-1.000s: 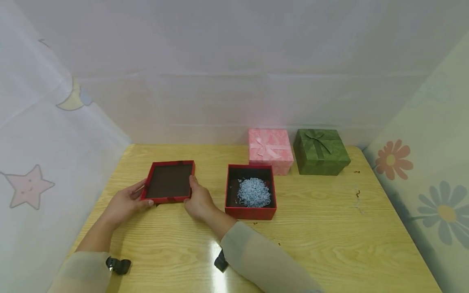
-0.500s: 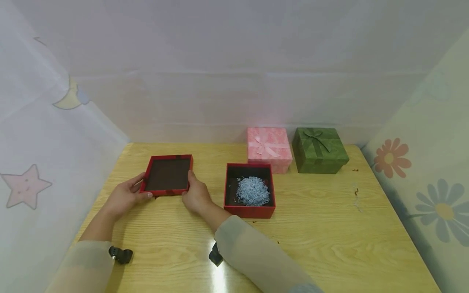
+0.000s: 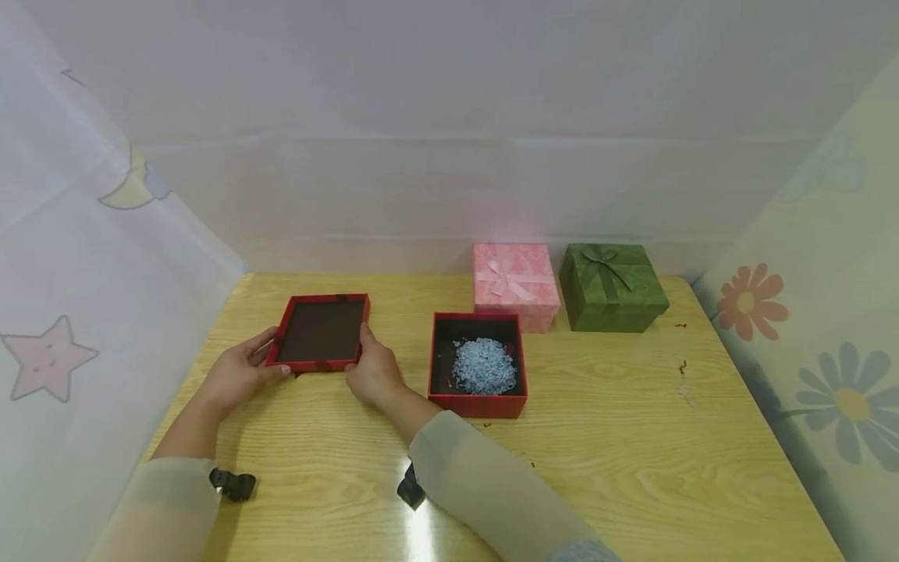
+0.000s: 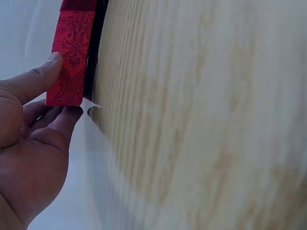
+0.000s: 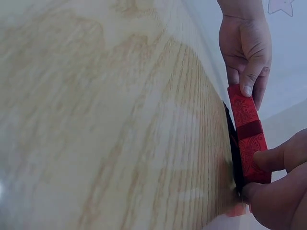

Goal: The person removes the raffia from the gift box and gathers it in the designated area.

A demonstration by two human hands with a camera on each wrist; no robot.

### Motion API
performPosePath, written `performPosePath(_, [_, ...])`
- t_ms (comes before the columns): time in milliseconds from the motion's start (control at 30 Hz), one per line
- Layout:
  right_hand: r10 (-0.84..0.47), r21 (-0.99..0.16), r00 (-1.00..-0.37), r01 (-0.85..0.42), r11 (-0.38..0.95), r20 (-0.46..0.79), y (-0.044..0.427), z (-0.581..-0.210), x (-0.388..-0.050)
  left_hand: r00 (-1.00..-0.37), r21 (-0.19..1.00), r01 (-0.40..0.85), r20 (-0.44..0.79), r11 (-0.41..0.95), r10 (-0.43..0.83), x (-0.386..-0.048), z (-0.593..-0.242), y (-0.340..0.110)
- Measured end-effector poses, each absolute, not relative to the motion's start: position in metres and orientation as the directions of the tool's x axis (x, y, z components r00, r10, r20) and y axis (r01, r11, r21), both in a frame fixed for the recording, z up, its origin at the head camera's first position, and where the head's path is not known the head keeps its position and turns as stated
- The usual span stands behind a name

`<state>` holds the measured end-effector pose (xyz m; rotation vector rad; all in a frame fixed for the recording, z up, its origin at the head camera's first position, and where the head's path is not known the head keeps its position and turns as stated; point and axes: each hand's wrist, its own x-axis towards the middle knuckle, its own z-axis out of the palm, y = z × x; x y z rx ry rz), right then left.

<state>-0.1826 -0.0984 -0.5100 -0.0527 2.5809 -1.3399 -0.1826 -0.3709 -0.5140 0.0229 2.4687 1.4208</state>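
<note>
A red box lid (image 3: 325, 332), dark inside and turned inner side up, is held by both hands at the left part of the table. My left hand (image 3: 235, 376) grips its left front corner, the thumb along the front wall. At the right front corner, my right hand (image 3: 375, 368) grips the lid's edge. In the left wrist view the patterned red side of the lid (image 4: 73, 52) shows between thumb and fingers. The right wrist view shows a dark ribbon band across the lid's side (image 5: 247, 143). Right of the lid stands the red box (image 3: 477, 406), holding pale blue shredded paper (image 3: 485, 365).
A pink gift box (image 3: 516, 285) with a bow and a green gift box (image 3: 614, 287) with a bow stand at the back, near the curtain (image 3: 393, 187). Small brown scraps (image 3: 681, 365) lie at the right of the wooden table (image 3: 597, 437).
Both hands have moved the red lid slightly away toward the back of the table, mostly in the first half second. The boxes keep their places; the head view has shifted a little.
</note>
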Motion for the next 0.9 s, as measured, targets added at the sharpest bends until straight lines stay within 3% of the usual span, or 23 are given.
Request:
performPosePath(400, [-0.159,-0.864,-0.977,0.046,0.501,-0.144,-0.087,-0.497,-0.169,-0.976,0.87,-0.098,-0.179,0.483,0.123,-0.173,-0.5,-0.365])
performPosePath(667, [-0.226,-0.944,-0.969,0.019,0.329,-0.099,-0.076,-0.484,-0.155,-0.987,0.881,-0.06,-0.124,0.469,0.107,-0.167,-0.488,-0.351])
performPosePath(900, [-0.261,-0.96,-0.965,-0.068,0.273,-0.006,-0.061,-0.466,-0.145,-0.991,0.882,0.0,-0.064,0.471,0.118,-0.163,-0.478,-0.331])
